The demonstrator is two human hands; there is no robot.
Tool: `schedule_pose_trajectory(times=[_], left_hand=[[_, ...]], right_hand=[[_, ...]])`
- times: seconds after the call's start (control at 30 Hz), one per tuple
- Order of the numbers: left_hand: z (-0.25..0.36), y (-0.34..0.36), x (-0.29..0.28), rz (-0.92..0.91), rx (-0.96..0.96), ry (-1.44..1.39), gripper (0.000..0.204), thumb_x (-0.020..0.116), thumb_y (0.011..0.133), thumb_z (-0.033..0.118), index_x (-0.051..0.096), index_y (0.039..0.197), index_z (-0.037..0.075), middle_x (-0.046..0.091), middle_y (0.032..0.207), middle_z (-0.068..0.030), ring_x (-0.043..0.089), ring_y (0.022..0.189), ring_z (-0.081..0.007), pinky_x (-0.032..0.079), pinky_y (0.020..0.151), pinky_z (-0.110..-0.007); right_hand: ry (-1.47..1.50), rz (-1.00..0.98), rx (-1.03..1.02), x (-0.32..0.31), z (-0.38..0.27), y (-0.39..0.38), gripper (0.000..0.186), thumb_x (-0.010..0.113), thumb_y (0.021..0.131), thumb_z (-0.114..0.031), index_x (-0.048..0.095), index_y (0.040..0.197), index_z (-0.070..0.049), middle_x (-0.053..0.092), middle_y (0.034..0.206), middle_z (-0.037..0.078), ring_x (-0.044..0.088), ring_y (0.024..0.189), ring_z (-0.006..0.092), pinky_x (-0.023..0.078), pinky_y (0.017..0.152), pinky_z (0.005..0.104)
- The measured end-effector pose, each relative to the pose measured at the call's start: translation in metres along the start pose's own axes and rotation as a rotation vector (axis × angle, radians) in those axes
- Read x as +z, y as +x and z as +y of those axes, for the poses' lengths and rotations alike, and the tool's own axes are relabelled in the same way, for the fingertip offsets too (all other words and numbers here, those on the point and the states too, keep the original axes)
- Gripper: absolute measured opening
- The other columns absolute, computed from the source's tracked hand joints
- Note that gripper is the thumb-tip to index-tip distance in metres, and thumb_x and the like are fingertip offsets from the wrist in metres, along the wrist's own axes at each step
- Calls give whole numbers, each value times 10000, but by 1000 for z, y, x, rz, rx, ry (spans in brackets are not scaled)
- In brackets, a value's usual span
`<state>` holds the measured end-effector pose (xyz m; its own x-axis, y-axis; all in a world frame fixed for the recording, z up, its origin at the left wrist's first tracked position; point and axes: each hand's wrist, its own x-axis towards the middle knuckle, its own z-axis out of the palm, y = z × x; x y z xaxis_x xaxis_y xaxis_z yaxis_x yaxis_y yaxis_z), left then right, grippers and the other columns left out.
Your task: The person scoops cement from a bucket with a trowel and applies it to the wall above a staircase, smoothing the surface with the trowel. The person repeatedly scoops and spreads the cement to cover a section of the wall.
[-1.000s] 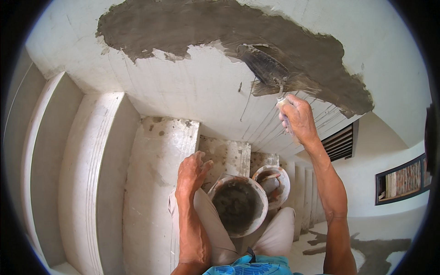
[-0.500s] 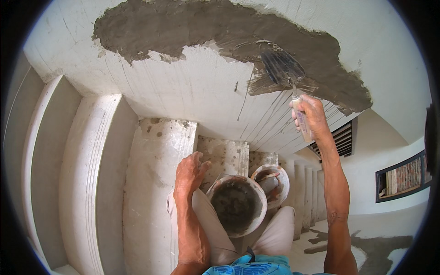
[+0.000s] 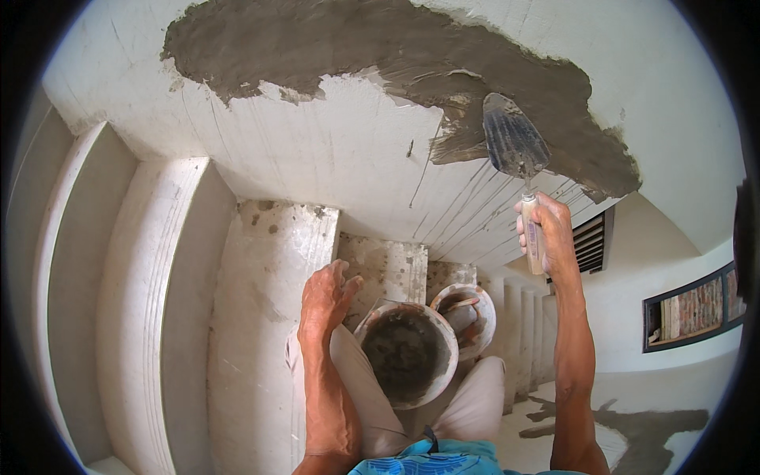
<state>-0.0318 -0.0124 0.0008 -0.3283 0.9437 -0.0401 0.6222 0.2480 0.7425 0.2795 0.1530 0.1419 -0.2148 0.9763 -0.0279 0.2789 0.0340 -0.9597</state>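
Right hand (image 3: 548, 229) gripping trowel (image 3: 516, 150) against wet plaster (image 3: 380, 47) above, left hand (image 3: 326, 297) open, fingers resting beside bucket (image 3: 405, 352) rim

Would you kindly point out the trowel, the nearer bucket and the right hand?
trowel (image 3: 514, 142), head view, middle of the blade
bucket (image 3: 408, 356), head view, inner wall
right hand (image 3: 546, 229), head view, back of the hand

Right hand (image 3: 548, 229) raised overhead, fist closed — left hand (image 3: 324, 297) lowered, fingers loosely spread.
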Motion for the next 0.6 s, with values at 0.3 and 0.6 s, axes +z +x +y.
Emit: schedule_pose_trajectory(times=[0.3, 0.6], left_hand=[[3, 0, -3, -28, -71, -31, 442, 717, 902, 311, 670, 1186, -24, 711, 1011, -243, 664, 988, -421, 516, 875, -485], [-3, 1, 2, -5, 15, 33, 420, 719, 888, 246, 672, 1212, -17, 718, 1051, -235, 681, 875, -356, 530, 817, -442]], right_hand=[[82, -100, -74, 29, -30, 20, 311, 497, 889, -184, 652, 1006, 58, 606, 676, 79, 549, 509, 119, 461, 435, 276], [-11, -113, -14, 9, 5, 25, 333, 500, 887, -202, 652, 1004, 71, 603, 672, 78, 544, 508, 115, 455, 434, 268]])
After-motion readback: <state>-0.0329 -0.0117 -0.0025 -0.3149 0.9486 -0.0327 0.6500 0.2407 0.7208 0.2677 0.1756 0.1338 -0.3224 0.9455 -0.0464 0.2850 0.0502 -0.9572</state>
